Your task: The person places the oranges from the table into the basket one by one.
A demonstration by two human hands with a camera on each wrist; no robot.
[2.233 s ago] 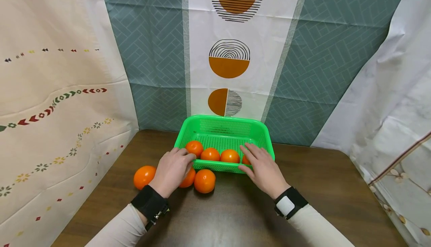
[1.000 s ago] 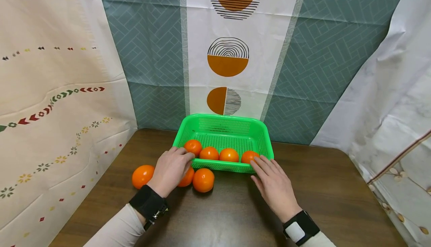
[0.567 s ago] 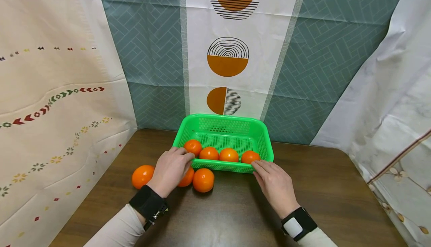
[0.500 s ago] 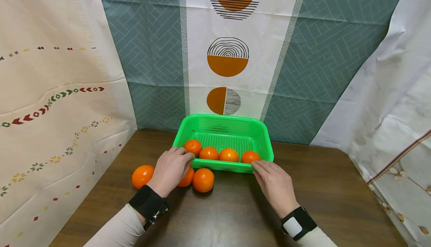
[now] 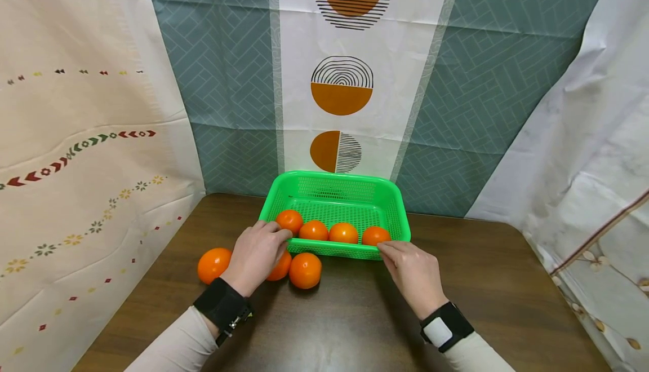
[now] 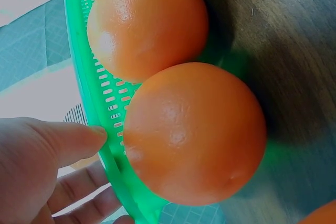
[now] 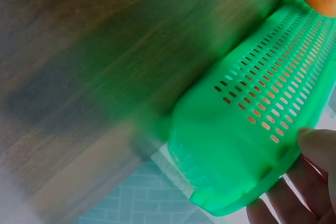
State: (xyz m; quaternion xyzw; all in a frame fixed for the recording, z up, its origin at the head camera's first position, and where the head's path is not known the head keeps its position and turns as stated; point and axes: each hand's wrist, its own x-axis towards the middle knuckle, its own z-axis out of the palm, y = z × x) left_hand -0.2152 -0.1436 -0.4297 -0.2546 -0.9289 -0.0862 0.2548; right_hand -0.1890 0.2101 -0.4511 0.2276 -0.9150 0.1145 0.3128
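Observation:
A green perforated plastic basket (image 5: 329,248) stands at the back of the table with a row of oranges (image 5: 343,233) along its front side. My left hand (image 5: 257,255) grips the front rim near the left corner, thumb outside and fingers inside, as the left wrist view shows. At the right end of the same rim my right hand (image 5: 413,270) pinches the edge, its thumb on the outer wall (image 7: 252,114). Outside the basket, one orange (image 5: 305,270) and another orange (image 6: 194,135) sit side by side before the front wall; my left hand partly hides the second.
A third loose orange (image 5: 214,265) lies on the brown wooden table (image 5: 345,327), left of my left wrist. Behind the basket hangs a teal and white patterned cloth (image 5: 233,79). Light cloths hang at the left and right sides.
My right hand has drawn back from the rightmost orange inside the basket and taken hold of the front rim, its fingers now bent over it. The left hand keeps its place.

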